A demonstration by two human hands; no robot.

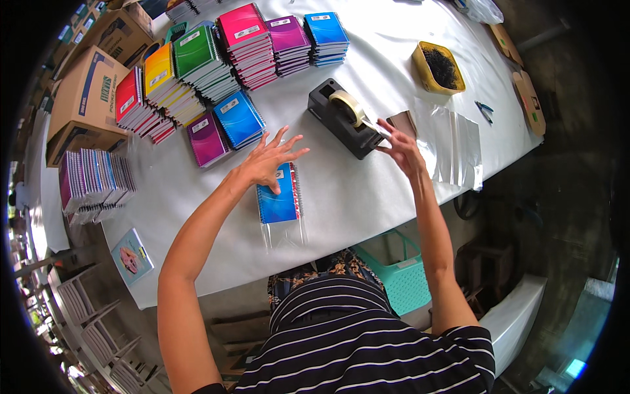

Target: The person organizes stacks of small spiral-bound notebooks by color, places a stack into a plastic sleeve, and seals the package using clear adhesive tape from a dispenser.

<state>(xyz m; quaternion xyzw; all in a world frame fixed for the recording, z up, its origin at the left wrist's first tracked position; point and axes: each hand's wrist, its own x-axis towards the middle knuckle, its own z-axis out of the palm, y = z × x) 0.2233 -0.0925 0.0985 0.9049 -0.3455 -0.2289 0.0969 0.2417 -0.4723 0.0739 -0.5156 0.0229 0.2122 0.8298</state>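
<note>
A blue spiral notebook [277,207] lies in a clear plastic sleeve [283,234], whose loose end hangs toward the table's near edge. My left hand [266,164] is over its upper part, fingers spread and thumb on the cover. To the right stands a black tape dispenser [324,110] with a roll of tape [344,105]. At its cutting end my right hand [402,151] pinches a strip of tape between thumb and fingers. Beside that hand are a small brown piece [402,123] and flat clear plastic sleeves [454,144].
Stacked notebooks in red [128,97], yellow [159,72], green [197,52], pink [243,29], purple [287,36] and blue [326,29] fill the far left. Cardboard boxes [88,98] stand beyond. Right: a yellow tub [426,75] of black coils and pliers [485,111]. A teal basket [400,282] sits below the edge.
</note>
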